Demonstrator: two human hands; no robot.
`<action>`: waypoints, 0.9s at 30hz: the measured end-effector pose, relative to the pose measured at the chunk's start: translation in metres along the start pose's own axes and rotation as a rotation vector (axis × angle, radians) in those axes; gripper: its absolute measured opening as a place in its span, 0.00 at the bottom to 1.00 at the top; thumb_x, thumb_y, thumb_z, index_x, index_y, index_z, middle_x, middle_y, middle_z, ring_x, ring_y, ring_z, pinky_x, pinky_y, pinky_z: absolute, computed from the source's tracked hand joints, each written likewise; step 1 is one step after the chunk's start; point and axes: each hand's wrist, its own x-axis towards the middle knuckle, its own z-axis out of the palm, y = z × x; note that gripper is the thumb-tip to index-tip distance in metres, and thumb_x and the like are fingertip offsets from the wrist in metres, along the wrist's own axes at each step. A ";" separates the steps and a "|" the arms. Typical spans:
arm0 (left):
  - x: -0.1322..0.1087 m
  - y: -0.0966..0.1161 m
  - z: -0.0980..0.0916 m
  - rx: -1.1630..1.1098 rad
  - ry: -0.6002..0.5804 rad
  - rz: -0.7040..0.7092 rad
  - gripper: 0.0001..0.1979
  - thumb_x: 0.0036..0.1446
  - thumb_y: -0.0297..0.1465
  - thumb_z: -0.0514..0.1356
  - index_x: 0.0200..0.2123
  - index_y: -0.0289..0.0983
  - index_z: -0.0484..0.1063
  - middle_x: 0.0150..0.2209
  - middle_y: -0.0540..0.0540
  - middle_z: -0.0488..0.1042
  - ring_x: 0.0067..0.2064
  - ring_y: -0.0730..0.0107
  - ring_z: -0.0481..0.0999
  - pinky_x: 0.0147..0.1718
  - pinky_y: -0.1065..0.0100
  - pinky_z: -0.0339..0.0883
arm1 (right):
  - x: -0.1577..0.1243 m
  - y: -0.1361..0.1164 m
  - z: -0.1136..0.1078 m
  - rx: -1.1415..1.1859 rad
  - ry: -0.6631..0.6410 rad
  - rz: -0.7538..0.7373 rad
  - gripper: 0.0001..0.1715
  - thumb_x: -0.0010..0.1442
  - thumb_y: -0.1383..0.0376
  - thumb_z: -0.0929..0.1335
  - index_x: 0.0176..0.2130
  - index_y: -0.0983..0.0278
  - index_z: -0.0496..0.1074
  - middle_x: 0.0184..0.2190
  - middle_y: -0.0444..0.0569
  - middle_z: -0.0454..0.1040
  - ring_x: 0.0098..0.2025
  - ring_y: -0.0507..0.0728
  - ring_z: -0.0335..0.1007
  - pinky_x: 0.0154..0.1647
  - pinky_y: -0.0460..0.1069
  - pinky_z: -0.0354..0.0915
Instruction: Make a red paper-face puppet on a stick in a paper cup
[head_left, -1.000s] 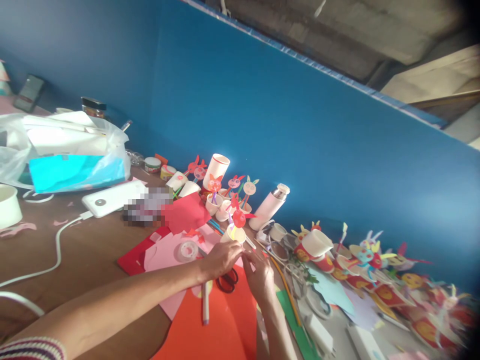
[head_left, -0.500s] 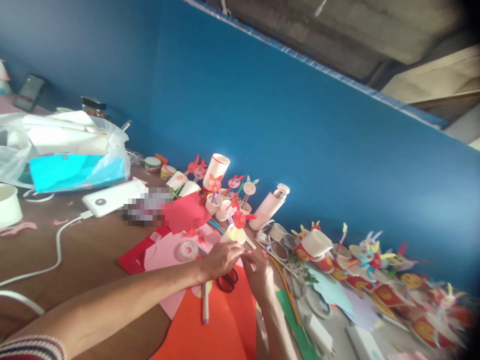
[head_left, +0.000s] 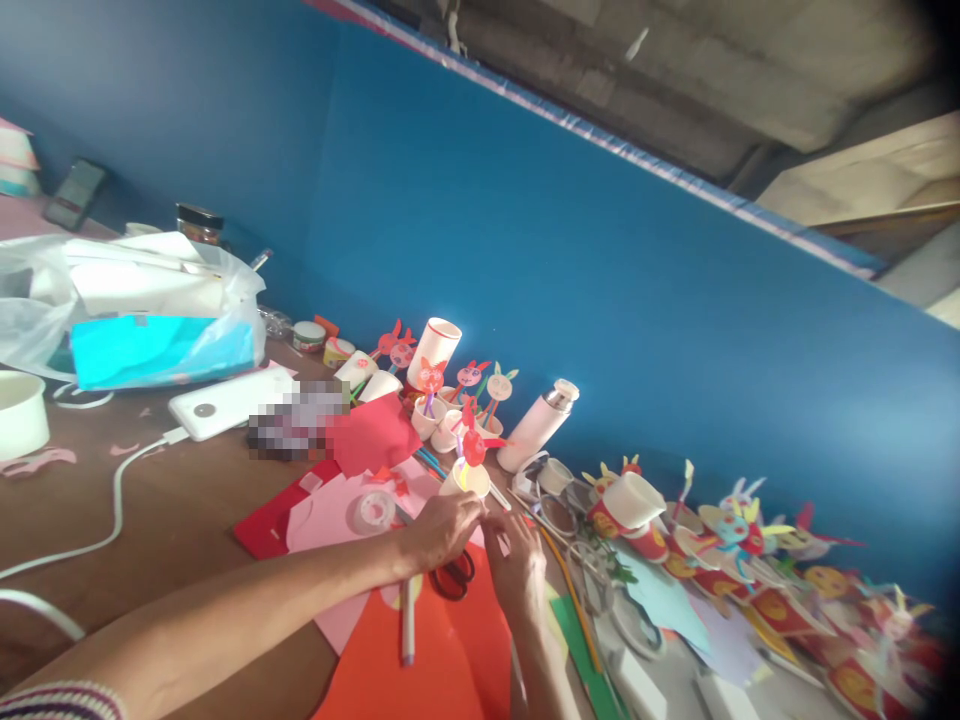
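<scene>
My left hand [head_left: 448, 530] and my right hand [head_left: 516, 555] meet in front of a white paper cup [head_left: 466, 480] that holds a red paper figure [head_left: 474, 447]. The fingers of both hands are bent and pinched together; whatever lies between them is too small to make out. Black-handled scissors [head_left: 453, 577] rest just below my left hand on orange-red paper [head_left: 427, 660]. A white marker [head_left: 408, 622] lies left of the scissors. Beside my left wrist, a tape roll [head_left: 374, 512] sits on pink paper [head_left: 322, 520].
A white flask [head_left: 538, 427] stands behind my hands near the blue wall [head_left: 465, 200]. Decorated paper cups [head_left: 780, 610] crowd the right side. On the left are a white power bank [head_left: 232, 400] with a cable and a plastic bag [head_left: 240, 285].
The whole view has shifted slightly. My hands stay close together in front of the cup, with only small finger movement; the red figure leans a little further left.
</scene>
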 end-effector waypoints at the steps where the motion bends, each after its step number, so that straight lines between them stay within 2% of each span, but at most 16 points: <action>1: 0.000 0.000 0.000 0.001 0.001 -0.002 0.14 0.64 0.29 0.43 0.38 0.35 0.67 0.35 0.45 0.71 0.37 0.68 0.72 0.36 0.70 0.65 | 0.000 -0.001 -0.001 -0.020 0.000 -0.023 0.11 0.61 0.63 0.62 0.32 0.60 0.73 0.31 0.48 0.77 0.34 0.56 0.72 0.41 0.51 0.61; 10: 0.001 0.001 0.003 -0.005 0.007 -0.025 0.13 0.64 0.29 0.43 0.38 0.36 0.66 0.36 0.46 0.70 0.38 0.69 0.72 0.37 0.71 0.66 | 0.000 -0.003 -0.005 -0.098 0.003 -0.136 0.12 0.62 0.67 0.61 0.39 0.60 0.73 0.35 0.48 0.77 0.39 0.58 0.71 0.46 0.54 0.54; 15: 0.001 0.002 0.000 -0.011 0.006 -0.034 0.13 0.64 0.30 0.43 0.38 0.36 0.66 0.36 0.45 0.70 0.38 0.69 0.71 0.37 0.71 0.65 | -0.001 0.001 -0.001 -0.063 0.048 -0.106 0.12 0.62 0.64 0.62 0.38 0.59 0.75 0.35 0.47 0.78 0.40 0.58 0.72 0.46 0.54 0.56; 20: 0.002 0.003 -0.001 -0.017 0.010 -0.040 0.13 0.64 0.29 0.43 0.37 0.36 0.67 0.35 0.46 0.70 0.37 0.69 0.71 0.38 0.71 0.65 | -0.003 0.010 -0.001 -0.017 0.139 -0.024 0.18 0.65 0.60 0.59 0.41 0.63 0.74 0.36 0.51 0.79 0.41 0.59 0.74 0.44 0.53 0.60; 27: 0.003 0.006 -0.004 -0.055 0.001 -0.042 0.13 0.64 0.28 0.43 0.39 0.35 0.67 0.35 0.45 0.71 0.37 0.69 0.72 0.37 0.70 0.66 | 0.000 0.001 -0.003 -0.021 0.065 -0.038 0.12 0.61 0.60 0.62 0.35 0.60 0.74 0.35 0.48 0.78 0.38 0.58 0.73 0.43 0.52 0.58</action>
